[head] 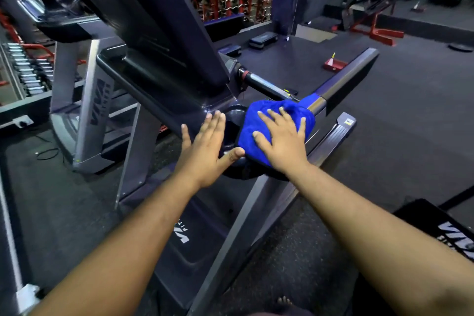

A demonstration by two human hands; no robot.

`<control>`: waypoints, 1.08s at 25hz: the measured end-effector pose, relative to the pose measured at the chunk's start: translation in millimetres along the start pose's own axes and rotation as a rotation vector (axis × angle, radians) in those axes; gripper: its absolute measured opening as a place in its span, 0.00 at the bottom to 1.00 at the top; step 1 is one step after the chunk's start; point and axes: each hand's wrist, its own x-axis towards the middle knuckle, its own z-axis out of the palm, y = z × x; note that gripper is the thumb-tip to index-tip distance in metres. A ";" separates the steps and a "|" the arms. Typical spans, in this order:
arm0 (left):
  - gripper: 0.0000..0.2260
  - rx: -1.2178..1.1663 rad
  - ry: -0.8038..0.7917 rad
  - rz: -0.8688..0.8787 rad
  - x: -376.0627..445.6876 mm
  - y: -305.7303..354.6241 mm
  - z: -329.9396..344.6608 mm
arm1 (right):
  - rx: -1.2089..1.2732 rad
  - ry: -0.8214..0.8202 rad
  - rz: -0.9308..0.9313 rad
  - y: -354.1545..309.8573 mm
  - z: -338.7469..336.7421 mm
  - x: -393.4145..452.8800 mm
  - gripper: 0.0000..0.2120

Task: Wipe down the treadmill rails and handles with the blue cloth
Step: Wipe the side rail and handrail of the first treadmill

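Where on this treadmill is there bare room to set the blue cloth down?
Free: the long side rail beyond the blue cloth, running to its far end. Crowded: the cup-holder corner, flanked by the left hand and the cloth-pressing right hand.

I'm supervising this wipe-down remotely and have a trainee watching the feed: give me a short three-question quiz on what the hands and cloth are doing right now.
1. True or false: the right hand lies flat on the blue cloth with its fingers spread.
2. Where is the left hand?
A. flat on the dark console edge beside the cup holder
B. gripping the metal handrail
C. hanging at the person's side
3. Fill in: the cloth sits at the near end of the ______.

Key
1. True
2. A
3. handrail
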 end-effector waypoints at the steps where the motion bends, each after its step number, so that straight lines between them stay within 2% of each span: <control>1: 0.52 0.045 -0.007 0.013 5.1 9.9 2.8 | 0.004 -0.022 -0.080 -7.3 0.2 -8.0 0.33; 4: 0.50 0.193 -0.032 0.046 17.1 36.7 9.5 | 0.012 -0.119 -0.316 20.9 -10.6 -12.5 0.34; 5: 0.50 0.230 -0.043 0.043 22.9 46.2 11.3 | 0.005 -0.125 -0.314 43.4 -15.9 4.1 0.35; 7: 0.51 0.262 -0.060 0.022 35.1 61.5 12.7 | -0.043 -0.143 -0.193 82.2 -23.6 46.9 0.37; 9: 0.52 0.266 -0.081 -0.020 55.6 77.5 17.3 | -0.118 -0.262 -0.093 103.8 -28.2 90.0 0.36; 11: 0.51 0.265 -0.119 -0.063 74.4 91.7 22.6 | -0.181 -0.360 -0.130 112.7 -26.7 108.8 0.35; 14: 0.51 0.264 -0.146 -0.161 104.7 106.5 32.0 | -0.167 -0.372 -0.282 138.9 -35.9 121.1 0.42; 16: 0.51 0.263 -0.161 -0.224 119.2 109.8 39.0 | -0.195 -0.431 -0.307 152.4 -38.9 145.7 0.42; 18: 0.51 0.256 -0.183 -0.282 126.8 113.1 42.8 | -0.236 -0.564 -0.276 147.5 -33.1 176.5 0.41; 21: 0.51 0.236 -0.196 -0.333 131.5 115.4 42.8 | -0.149 -0.715 -0.219 115.4 -7.3 213.7 0.46; 25: 0.51 0.243 -0.190 -0.371 131.4 118.4 41.5 | -0.121 -0.647 -0.433 91.7 15.6 236.1 0.48; 27: 0.52 0.251 -0.194 -0.381 131.1 120.5 41.8 | -0.072 -0.713 -0.525 109.0 8.8 239.6 0.45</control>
